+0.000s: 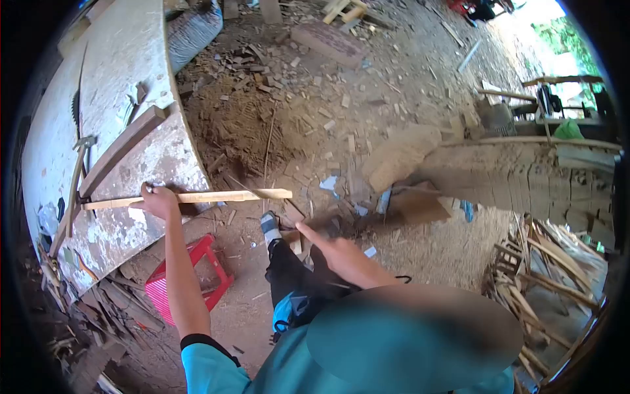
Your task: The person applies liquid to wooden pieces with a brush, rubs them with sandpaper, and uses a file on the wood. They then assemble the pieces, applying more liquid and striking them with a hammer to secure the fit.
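My left hand point(159, 201) is closed around a long pale wooden strip point(216, 196), pressing it down on the paint-stained table point(141, 79). The strip's far end sticks out past the table edge. Over that overhanging end crosses a thin, blurred blade point(244, 188), apparently a handsaw's. My right hand point(331, 249) is closed near the blade's lower end, its index finger pointing forward; the handle is mostly hidden. Beyond my left hand a curved brown wooden piece point(125, 150) lies on the table, beside a hammer point(81, 146).
A red plastic stool point(220, 266) stands below the table edge. Scraps and sawdust cover the ground point(289, 131). A large log point(505, 174) lies to the right, above piled wood offcuts point(545, 282). A stuffed sack point(193, 36) leans by the table.
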Demonstrator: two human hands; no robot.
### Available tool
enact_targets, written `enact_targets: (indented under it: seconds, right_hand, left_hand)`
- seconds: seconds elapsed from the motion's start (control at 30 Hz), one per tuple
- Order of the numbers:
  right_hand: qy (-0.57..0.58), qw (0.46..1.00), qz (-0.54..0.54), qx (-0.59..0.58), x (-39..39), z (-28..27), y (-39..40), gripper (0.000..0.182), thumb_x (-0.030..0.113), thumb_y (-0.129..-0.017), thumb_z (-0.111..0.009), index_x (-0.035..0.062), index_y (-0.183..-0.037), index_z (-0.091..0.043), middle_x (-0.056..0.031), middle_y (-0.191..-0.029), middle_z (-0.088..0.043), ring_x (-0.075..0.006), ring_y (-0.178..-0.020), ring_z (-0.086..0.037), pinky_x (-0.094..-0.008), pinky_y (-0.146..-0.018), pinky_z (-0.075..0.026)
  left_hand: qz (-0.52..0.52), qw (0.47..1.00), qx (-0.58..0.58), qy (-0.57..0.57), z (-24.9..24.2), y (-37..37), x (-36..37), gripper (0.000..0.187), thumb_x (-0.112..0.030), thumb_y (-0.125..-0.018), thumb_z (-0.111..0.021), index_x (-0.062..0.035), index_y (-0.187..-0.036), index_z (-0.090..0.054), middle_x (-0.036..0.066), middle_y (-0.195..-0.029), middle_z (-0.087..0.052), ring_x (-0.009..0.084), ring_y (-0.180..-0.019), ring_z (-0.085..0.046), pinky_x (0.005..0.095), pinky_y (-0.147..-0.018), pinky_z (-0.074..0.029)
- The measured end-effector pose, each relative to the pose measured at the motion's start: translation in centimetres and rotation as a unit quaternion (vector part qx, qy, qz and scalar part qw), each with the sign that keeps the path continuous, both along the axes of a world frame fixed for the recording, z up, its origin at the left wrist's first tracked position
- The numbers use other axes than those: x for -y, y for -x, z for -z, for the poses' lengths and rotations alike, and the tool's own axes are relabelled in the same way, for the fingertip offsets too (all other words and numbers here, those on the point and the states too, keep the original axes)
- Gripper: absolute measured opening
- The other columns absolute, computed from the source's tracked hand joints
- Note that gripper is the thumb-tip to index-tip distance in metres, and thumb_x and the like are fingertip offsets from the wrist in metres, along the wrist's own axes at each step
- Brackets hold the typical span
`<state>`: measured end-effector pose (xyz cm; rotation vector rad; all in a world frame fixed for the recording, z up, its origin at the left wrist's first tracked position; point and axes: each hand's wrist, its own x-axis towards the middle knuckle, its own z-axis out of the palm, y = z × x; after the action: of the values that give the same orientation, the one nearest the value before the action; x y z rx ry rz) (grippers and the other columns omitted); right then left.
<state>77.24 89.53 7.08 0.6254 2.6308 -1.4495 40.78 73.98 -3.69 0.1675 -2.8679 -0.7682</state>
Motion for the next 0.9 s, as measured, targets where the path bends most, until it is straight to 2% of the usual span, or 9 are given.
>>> enact_targets:
  seconds: [0.17,0.27,0.37,0.5,0.53,0.67,0.77,0.8,0.9]
  right_hand:
    - [0.022,0.993,-0.044,0.105,-0.6,1.1,6.1,0.075,-0.007,-0.075,-0.041,0.0201,-0.142,-0.021,-0.0214,-0.069,-0.057,-0.0329,-0.058,-0.058,-0.0424,-0.057,-0.045]
    - [0.015,1.0,-0.014,0.019,0.3,-0.2,1.5,0.072,-0.004,-0.078,-0.043,0.0235,-0.142,-0.023,-0.0208,-0.071,-0.057,-0.0319,-0.06,-0.059,-0.0436,-0.058,-0.046]
    - [0.043,0.999,-0.024,0.0,0.2,-0.2,-1.0,0.072,-0.004,-0.079,-0.044,0.0217,-0.142,-0.021,-0.0178,-0.067,-0.054,-0.0311,-0.059,-0.056,-0.0431,-0.057,-0.045]
    - [0.026,0.997,-0.029,0.071,-0.4,1.5,5.9,0.077,-0.005,-0.076,-0.044,0.0238,-0.143,-0.02,-0.0182,-0.063,-0.051,-0.0301,-0.054,-0.053,-0.0429,-0.055,-0.044]
    - [0.022,0.996,-0.038,0.08,-0.4,1.1,5.5,0.077,-0.005,-0.076,-0.044,0.0233,-0.143,-0.02,-0.018,-0.063,-0.052,-0.0307,-0.056,-0.054,-0.0434,-0.056,-0.044]
    - [-0.059,0.996,-0.018,-0.062,-0.3,-0.3,-1.2,0.076,-0.005,-0.077,-0.045,0.0234,-0.142,-0.02,-0.0173,-0.062,-0.053,-0.0326,-0.055,-0.055,-0.045,-0.057,-0.045]
    - [-0.049,0.998,-0.004,-0.03,0.2,0.1,1.4,0.081,-0.008,-0.072,-0.046,0.0215,-0.142,-0.021,-0.0204,-0.061,-0.053,-0.0344,-0.052,-0.055,-0.0427,-0.055,-0.045]
    - [0.004,0.995,-0.045,0.087,-0.7,-0.5,4.1,0.08,-0.009,-0.072,-0.045,0.021,-0.142,-0.021,-0.0229,-0.068,-0.056,-0.0354,-0.053,-0.056,-0.0421,-0.057,-0.047]
    - [-0.067,0.996,-0.035,0.056,0.4,2.2,7.6,0.081,-0.009,-0.071,-0.046,0.0206,-0.142,-0.021,-0.0235,-0.07,-0.058,-0.0353,-0.052,-0.056,-0.0422,-0.055,-0.046]
  left_hand:
    - [-0.016,0.999,0.018,-0.024,-1.5,-1.1,-0.8,0.038,-0.008,-0.084,-0.045,-0.0049,-0.121,-0.052,0.038,-0.139,-0.002,0.0482,-0.126,-0.027,0.0416,-0.101,-0.033]
    - [-0.006,1.0,-0.006,0.004,-0.5,-0.6,-0.4,0.039,-0.007,-0.082,-0.046,-0.0062,-0.121,-0.052,0.039,-0.139,-0.002,0.0478,-0.126,-0.028,0.0417,-0.1,-0.034]
    - [-0.009,0.999,-0.013,0.03,-0.7,-0.6,-0.5,0.039,-0.007,-0.082,-0.046,-0.004,-0.12,-0.052,0.04,-0.138,-0.005,0.048,-0.122,-0.035,0.0422,-0.099,-0.034]
    - [0.017,0.995,0.038,-0.094,-0.1,0.1,0.1,0.038,-0.008,-0.082,-0.048,-0.0016,-0.119,-0.051,0.039,-0.135,-0.015,0.0451,-0.106,-0.049,0.0409,-0.093,-0.04]
    - [-0.012,1.0,0.022,0.014,-1.2,-0.7,-0.8,0.039,-0.008,-0.083,-0.048,-0.0044,-0.122,-0.049,0.039,-0.137,-0.01,0.0454,-0.111,-0.046,0.0408,-0.095,-0.038]
    - [0.0,1.0,0.01,-0.015,-0.6,-0.2,-0.8,0.041,-0.007,-0.084,-0.047,-0.0051,-0.125,-0.047,0.039,-0.138,-0.003,0.0496,-0.12,-0.035,0.0425,-0.099,-0.034]
    - [0.007,1.0,0.005,-0.012,-1.4,-0.8,-0.7,0.04,-0.006,-0.083,-0.048,-0.0038,-0.123,-0.048,0.04,-0.138,0.0,0.0529,-0.123,-0.027,0.0427,-0.102,-0.031]
    - [0.007,1.0,-0.001,0.0,-0.9,-0.5,-0.5,0.039,-0.007,-0.083,-0.047,-0.0033,-0.122,-0.049,0.039,-0.138,0.0,0.0525,-0.124,-0.027,0.043,-0.102,-0.03]
    - [0.0,1.0,0.001,0.007,-0.2,-0.7,-0.1,0.038,-0.007,-0.084,-0.046,-0.0027,-0.121,-0.05,0.039,-0.138,-0.001,0.0516,-0.125,-0.026,0.0437,-0.103,-0.028]
